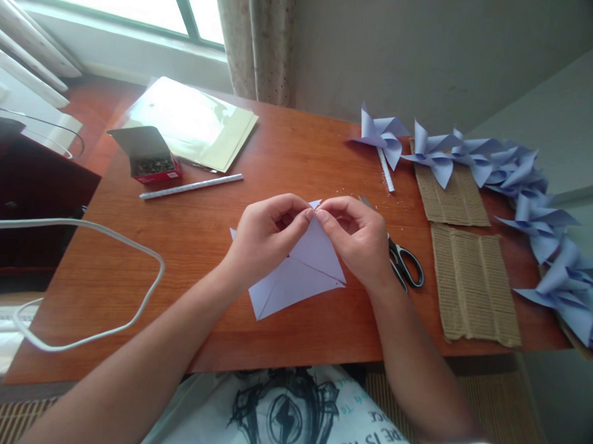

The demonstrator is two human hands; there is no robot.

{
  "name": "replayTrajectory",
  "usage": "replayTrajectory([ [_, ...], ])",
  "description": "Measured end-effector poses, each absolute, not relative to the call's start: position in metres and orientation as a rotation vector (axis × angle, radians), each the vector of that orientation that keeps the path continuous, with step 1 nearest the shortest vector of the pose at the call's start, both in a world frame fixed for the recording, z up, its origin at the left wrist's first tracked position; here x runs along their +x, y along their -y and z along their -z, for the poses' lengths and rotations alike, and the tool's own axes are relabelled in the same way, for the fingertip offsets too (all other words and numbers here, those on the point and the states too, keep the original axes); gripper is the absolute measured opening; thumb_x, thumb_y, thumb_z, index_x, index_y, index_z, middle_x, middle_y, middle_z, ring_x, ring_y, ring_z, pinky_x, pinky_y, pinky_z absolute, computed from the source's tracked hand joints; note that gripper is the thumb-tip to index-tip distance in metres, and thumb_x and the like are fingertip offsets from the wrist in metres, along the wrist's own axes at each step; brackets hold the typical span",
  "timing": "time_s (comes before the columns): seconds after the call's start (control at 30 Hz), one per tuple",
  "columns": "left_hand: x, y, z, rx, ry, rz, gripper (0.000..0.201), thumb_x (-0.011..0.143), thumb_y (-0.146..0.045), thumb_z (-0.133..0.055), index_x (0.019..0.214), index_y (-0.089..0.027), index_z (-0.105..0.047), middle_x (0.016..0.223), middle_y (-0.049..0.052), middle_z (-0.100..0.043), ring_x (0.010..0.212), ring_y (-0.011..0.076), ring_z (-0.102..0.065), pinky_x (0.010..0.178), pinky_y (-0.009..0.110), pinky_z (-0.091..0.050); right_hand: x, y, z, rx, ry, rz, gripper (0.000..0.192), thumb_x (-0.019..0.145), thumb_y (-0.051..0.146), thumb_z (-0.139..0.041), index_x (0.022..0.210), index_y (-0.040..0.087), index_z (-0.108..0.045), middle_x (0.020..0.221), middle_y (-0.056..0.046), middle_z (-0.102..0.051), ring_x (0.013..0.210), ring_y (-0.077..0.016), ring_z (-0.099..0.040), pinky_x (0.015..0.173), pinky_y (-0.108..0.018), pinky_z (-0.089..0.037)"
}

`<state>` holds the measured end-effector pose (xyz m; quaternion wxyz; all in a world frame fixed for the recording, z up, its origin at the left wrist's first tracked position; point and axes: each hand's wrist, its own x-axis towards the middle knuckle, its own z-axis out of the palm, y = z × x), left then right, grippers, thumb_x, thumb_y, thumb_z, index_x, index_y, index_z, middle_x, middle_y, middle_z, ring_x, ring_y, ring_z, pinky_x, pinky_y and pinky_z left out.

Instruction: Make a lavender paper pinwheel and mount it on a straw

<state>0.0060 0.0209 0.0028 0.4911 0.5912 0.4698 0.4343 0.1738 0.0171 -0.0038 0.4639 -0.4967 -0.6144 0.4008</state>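
A pale lilac paper square (pixel 298 275) with cut diagonals lies on the wooden table (pixel 185 256) in front of me. My left hand (pixel 268 237) and my right hand (pixel 358 235) meet above its middle, both pinching folded-in paper corners between thumb and fingers. Black-handled scissors (pixel 406 264) lie just right of my right hand, partly hidden by it.
A row of finished lilac pinwheels (pixel 527 188) runs along the right edge. Two corrugated cardboard pieces (pixel 472 284) lie right of the scissors. A white stick (pixel 191 186), an open red box of pins (pixel 153 161), a sheet stack (pixel 197 121) and a white cable (pixel 99 278) sit to the left.
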Motion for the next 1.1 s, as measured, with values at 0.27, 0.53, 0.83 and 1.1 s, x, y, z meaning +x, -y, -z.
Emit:
replayTrajectory([
  [0.27, 0.0063, -0.0206, -0.0032, 1.564, -1.182, -1.074, 0.020, 0.090, -0.031, -0.066, 0.079, -0.015, -0.069, 0.067, 0.001, -0.061, 0.061, 0.0112, -0.050, 0.055, 0.023, -0.038, 0.1744, -0.0163, 0.0028, -1.239, 1.540, -0.944, 0.006, 0.090, 0.027, -0.069, 0.088, 0.022, -0.070, 0.088, -0.001, -0.074, 0.082, -0.0166, -0.070, 0.075, -0.030, -0.059],
  [0.53, 0.0069, -0.0185, -0.0038, 1.851, -1.315, -1.055, 0.014, 0.089, -0.023, -0.062, 0.080, -0.017, -0.071, 0.066, 0.001, -0.064, 0.059, 0.0115, -0.052, 0.058, 0.024, -0.041, 0.1738, -0.0167, -0.0003, -1.248, 1.643, -0.843, 0.004, 0.087, 0.020, -0.067, 0.084, 0.022, -0.069, 0.083, 0.000, -0.072, 0.078, -0.0159, -0.069, 0.073, -0.030, -0.058],
  [0.83, 0.0065, -0.0186, -0.0031, 1.910, -1.318, -1.058, 0.013, 0.088, -0.023, -0.060, 0.080, -0.017, -0.069, 0.067, 0.001, -0.065, 0.060, 0.0117, -0.054, 0.059, 0.024, -0.043, 0.1741, -0.0175, 0.0016, -1.284, 1.666, -0.785, 0.008, 0.085, 0.018, -0.064, 0.084, 0.023, -0.069, 0.084, 0.001, -0.073, 0.078, -0.0157, -0.068, 0.074, -0.030, -0.057],
  [1.1, 0.0041, -0.0183, -0.0031, 1.848, -1.285, -1.063, 0.011, 0.085, -0.019, -0.059, 0.088, -0.017, -0.070, 0.072, 0.002, -0.067, 0.062, 0.0124, -0.056, 0.059, 0.023, -0.045, 0.1741, -0.0170, 0.0010, -1.274, 1.675, -0.776, 0.008, 0.088, 0.019, -0.063, 0.085, 0.023, -0.069, 0.085, 0.000, -0.074, 0.080, -0.0161, -0.069, 0.075, -0.030, -0.057],
])
